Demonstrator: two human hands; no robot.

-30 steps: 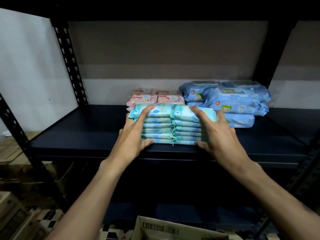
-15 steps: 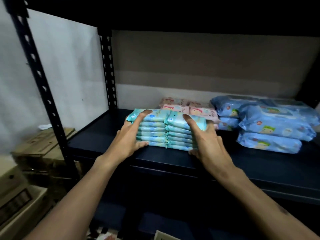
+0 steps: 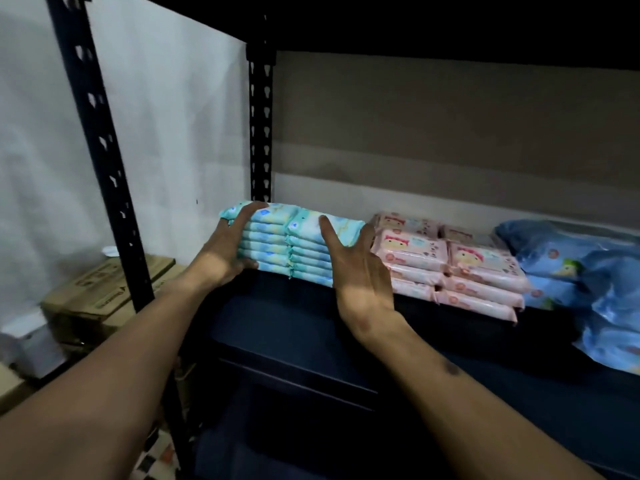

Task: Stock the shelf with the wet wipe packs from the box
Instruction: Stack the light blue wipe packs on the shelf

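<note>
The double stack of flat teal plastic wet wipe packs (image 3: pixel 273 233) stands at the back left of the dark metal shelf (image 3: pixel 311 327), close to the rear upright and just beside the pink wet wipe packs (image 3: pixel 450 268).

The packs look soft and slick, light singly but fairly heavy together. As two loose columns they would likely slide apart or sag at the middle seam, so the stack is best held at both outer ends and squeezed inward, with some support low down.

The left hand (image 3: pixel 225 251) clamps the left end, its fingers (image 3: pixel 247 216) spread over the top pack and its thumb at the base. The right hand (image 3: pixel 356 271) stands nearly on edge against the right end, one digit laid up the front and the straight fingers reaching behind. Both forearms stretch forward.
</note>
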